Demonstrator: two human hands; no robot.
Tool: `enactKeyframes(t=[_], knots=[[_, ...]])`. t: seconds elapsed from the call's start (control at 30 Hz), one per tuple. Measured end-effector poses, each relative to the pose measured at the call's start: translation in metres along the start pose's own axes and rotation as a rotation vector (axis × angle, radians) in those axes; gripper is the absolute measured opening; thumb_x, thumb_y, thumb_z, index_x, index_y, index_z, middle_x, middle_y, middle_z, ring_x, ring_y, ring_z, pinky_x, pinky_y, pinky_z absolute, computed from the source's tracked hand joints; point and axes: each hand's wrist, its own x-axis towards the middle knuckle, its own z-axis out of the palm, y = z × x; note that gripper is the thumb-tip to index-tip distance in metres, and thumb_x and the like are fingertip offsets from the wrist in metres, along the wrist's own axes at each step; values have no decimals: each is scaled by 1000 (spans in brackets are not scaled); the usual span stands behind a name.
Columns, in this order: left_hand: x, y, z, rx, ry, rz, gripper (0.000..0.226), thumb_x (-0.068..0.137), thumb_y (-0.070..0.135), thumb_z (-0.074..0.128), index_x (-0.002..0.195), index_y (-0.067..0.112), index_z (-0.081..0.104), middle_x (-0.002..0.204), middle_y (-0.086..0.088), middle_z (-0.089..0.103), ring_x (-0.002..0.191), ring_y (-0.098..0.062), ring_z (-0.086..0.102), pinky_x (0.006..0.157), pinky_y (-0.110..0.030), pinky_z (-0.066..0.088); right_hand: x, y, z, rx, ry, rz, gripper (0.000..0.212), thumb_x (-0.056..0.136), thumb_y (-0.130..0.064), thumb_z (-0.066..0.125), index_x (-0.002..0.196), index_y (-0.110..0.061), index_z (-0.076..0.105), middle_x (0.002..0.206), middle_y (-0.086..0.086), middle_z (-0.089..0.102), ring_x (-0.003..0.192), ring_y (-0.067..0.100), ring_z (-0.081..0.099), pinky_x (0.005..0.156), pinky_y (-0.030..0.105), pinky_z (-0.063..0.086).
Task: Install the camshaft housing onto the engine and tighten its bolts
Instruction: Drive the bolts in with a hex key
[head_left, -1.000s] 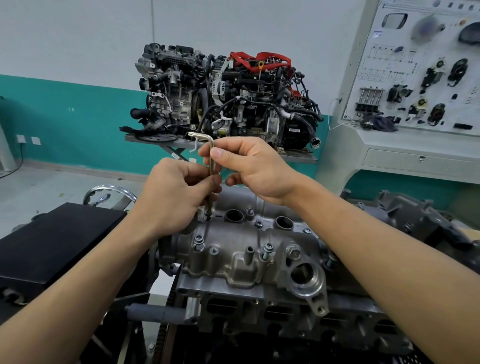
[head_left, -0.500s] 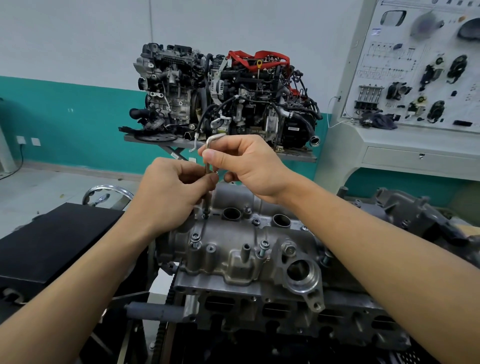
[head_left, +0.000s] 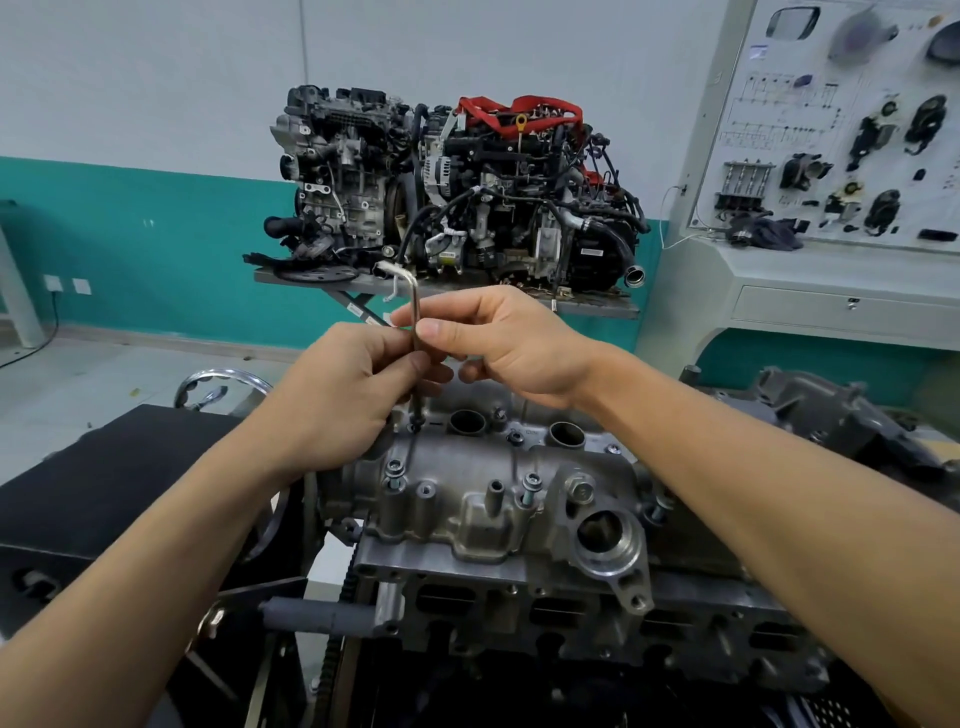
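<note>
With the grey cast-aluminium camshaft housing (head_left: 467, 499) seated, left hand (head_left: 332, 395) and right hand (head_left: 509, 343) pinch the silver L-shaped hex key (head_left: 414, 306) on a rear bolt; the front flanged bolts (head_left: 393, 470) stand proud, apparently untightened.

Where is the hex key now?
Head view, centre: the hex key stands upright, held by left hand and right hand, tip on a bolt at the housing's far left.

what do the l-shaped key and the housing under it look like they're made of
L-shaped key: likely steel, with a bright plated or polished finish; it shines pale silver at the bend.
Camshaft housing: probably cast aluminium, dull matte grey; the surface is grainy with rounded cast bosses and ribs, and only the bore rims look machined smooth.
</note>
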Motion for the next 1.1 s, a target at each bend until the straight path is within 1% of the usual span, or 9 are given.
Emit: enactKeyframes(t=[0.07, 0.13, 0.23, 0.33, 0.43, 0.53, 0.77, 0.93, 1.1], knots=[[-1, 0, -1, -4, -42, -13, 29, 102, 30, 51, 97, 18, 77, 93, -13, 77, 93, -38, 72, 87, -59, 54, -2, -2, 2, -38, -26, -34, 22, 101, -9, 55, 118, -12, 68, 78, -19, 70, 72, -7, 59, 65, 13, 44], [-1, 1, 0, -7, -60, -24, 31, 101, 34, 52, 94, 19, 78, 82, -21, 74, 76, -42, 70, 70, -58, 56, -3, -4, 4, -24, -19, -90, 21, 99, 0, 55, 116, -2, 66, 81, -9, 70, 72, -7, 61, 66, 10, 48], [-3, 0, 4, -18, 48, -37, 20, 93, 33, 67, 84, 19, 78, 77, -16, 75, 76, -45, 68, 68, -58, 54, -2, -4, 8, 52, 41, -123, 9, 89, 5, 67, 85, -3, 69, 85, 23, 66, 77, 18, 62, 76, 28, 57], [-6, -2, 5, -32, 193, -50, 4, 83, 32, 79, 79, 30, 79, 70, -8, 76, 65, -34, 72, 65, -55, 57, 2, 1, 14, 75, 126, -98, 19, 80, 2, 77, 73, -9, 63, 76, 11, 60, 65, 13, 54, 58, 17, 48], [-8, 0, 6, -38, 232, -69, 10, 87, 24, 77, 77, 27, 79, 70, -15, 74, 60, -35, 67, 62, -59, 55, 3, 3, 17, 116, 81, -63, 12, 84, -3, 76, 88, -10, 67, 74, 3, 57, 64, 10, 50, 52, 14, 40], [-7, 3, 6, -68, 158, -104, 18, 94, 22, 69, 80, 16, 78, 76, -14, 76, 77, -55, 66, 71, -67, 53, 2, 2, 11, 83, 42, -29, 14, 93, -13, 68, 104, -20, 72, 81, -1, 64, 68, 6, 49, 57, 21, 34], [-2, 3, 3, 11, -34, -99, 25, 101, 28, 55, 94, 18, 77, 90, -7, 78, 93, -47, 69, 89, -68, 50, 0, 1, 7, 19, 86, -21, 13, 96, -13, 64, 95, -22, 73, 79, -8, 67, 67, 1, 53, 56, 19, 37], [-6, 0, 6, 32, 214, -63, 10, 85, 31, 78, 79, 23, 78, 70, 3, 76, 63, -20, 71, 61, -36, 57, 2, 3, 10, 67, 165, -61, 19, 85, -6, 76, 75, -17, 64, 72, -4, 63, 59, 2, 52, 50, 15, 40], [-7, 0, 5, 30, 176, -62, 14, 93, 25, 70, 82, 26, 79, 73, -4, 76, 77, -41, 70, 69, -52, 57, 2, 1, 11, 85, 77, -30, 9, 92, -13, 70, 98, -19, 70, 77, -2, 58, 59, 5, 43, 53, 20, 33]])
